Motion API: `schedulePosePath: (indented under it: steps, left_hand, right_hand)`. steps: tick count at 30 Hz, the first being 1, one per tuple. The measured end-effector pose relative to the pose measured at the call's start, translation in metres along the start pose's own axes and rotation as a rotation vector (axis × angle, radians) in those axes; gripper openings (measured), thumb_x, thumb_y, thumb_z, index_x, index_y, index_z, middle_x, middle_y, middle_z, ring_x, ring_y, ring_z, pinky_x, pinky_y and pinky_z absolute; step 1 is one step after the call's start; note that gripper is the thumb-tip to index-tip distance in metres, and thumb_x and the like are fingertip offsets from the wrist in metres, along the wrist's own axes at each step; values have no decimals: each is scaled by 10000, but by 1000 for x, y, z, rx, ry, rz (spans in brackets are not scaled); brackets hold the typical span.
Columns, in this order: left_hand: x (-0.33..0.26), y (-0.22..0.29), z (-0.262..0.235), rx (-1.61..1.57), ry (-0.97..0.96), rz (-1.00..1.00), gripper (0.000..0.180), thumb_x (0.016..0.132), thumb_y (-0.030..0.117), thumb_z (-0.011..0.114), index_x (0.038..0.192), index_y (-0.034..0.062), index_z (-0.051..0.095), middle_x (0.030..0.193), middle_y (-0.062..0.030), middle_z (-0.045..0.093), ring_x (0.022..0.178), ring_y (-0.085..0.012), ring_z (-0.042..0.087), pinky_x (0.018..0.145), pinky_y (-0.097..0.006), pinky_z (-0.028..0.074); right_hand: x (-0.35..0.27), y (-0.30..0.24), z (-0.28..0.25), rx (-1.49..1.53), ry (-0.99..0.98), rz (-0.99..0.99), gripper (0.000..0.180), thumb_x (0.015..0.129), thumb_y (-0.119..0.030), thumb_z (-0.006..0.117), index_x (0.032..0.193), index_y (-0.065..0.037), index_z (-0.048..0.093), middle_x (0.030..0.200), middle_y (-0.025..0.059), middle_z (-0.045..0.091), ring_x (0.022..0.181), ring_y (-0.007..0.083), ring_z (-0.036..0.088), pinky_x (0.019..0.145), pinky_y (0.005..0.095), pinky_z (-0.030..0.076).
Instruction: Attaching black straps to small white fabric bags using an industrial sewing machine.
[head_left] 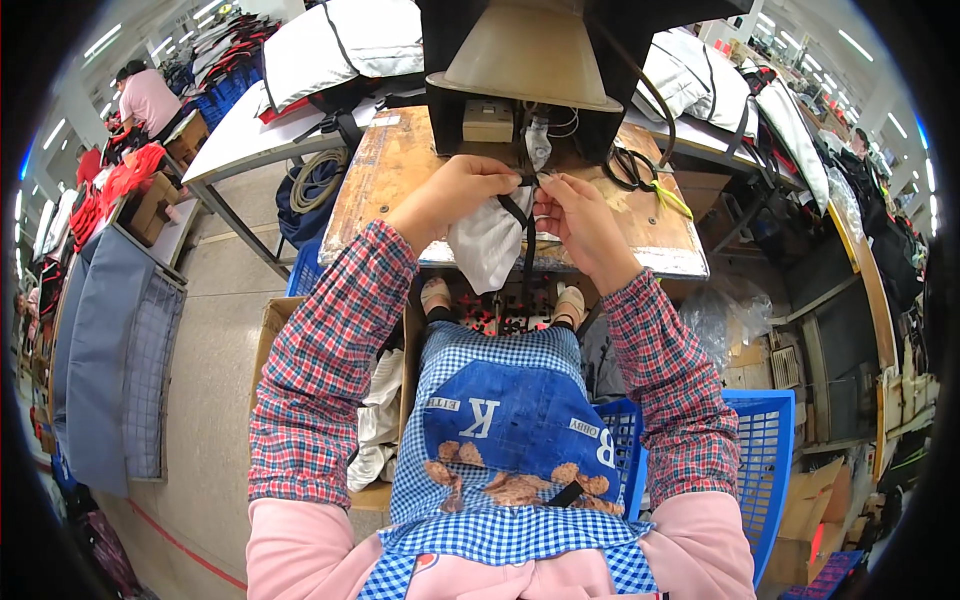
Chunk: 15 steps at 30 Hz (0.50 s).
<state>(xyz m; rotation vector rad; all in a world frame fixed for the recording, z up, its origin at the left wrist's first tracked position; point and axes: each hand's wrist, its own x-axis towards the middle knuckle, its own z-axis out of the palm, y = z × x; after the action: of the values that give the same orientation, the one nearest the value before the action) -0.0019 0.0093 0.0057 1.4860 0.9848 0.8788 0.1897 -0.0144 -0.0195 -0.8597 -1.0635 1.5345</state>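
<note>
My left hand (455, 198) is closed in a pinch on a black strap (513, 208), just in front of the machine. Beside it, my right hand (585, 222) pinches the same strap near its top, its other fingers curled. A white cloth piece (485, 248) hangs below the strap, over the front edge of the worn wooden worktop (385, 165). Above my hands stands a black machine (445, 50) with a large beige funnel-shaped hood (530, 55). The machine's working point, right behind my fingertips, is too small to make out.
A beige box (488, 122) sits inside the machine. Black cable loops and a yellow tie (672, 200) lie at the worktop's right. White padded pieces (340, 50) cover the side tables. Blue baskets (765, 450) and a cardboard box (272, 340) flank my legs. Another person (150, 100) sits far left.
</note>
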Motion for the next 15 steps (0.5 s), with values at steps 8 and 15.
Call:
schedulePosePath:
  steps: [8,15]
  left_hand:
    - [-4,4,6,-77,54,4,263,870,147,626,1031,-59,659,912,-78,672,795,-117,606,703,-250,492]
    - [-6,5,9,-83,64,-15,320,893,168,617,1112,-66,619,998,-87,660,865,-128,615,743,-248,498]
  right_hand:
    - [7,1,-2,40,7,12,140,928,-181,536,864,-62,571,827,4,576,753,116,566,647,261,478]
    - [7,1,-1,85,8,13,137,932,-179,538,874,-61,577,841,12,589,766,125,576,654,267,484]
